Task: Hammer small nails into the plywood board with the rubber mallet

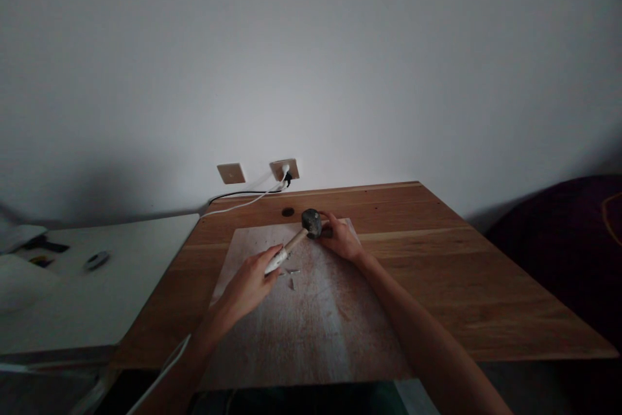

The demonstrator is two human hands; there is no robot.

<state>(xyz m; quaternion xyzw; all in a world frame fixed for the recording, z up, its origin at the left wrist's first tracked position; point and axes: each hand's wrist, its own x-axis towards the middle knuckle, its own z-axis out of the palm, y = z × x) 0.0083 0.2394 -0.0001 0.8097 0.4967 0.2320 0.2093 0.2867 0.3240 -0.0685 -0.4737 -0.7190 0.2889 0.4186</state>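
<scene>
A rubber mallet with a dark, worn head [311,223] and a pale wooden handle lies slantwise above a board, its head away from me. My left hand [253,278] is closed around the white lower part of the handle. At the head's right side, my right hand [341,240] has its fingers curled about the dark end; the head hides part of the fingertips. Below the handle, a few small thin shiny pieces [292,278] lie on the whitish, stained board [301,337].
The board rests on a wooden table [437,272] with a round dark hole [287,212] near the wall. Cables [243,203] run from a wall socket [284,169]. A white table [121,272] at left holds several items. A dark rounded shape [558,240] stands at right.
</scene>
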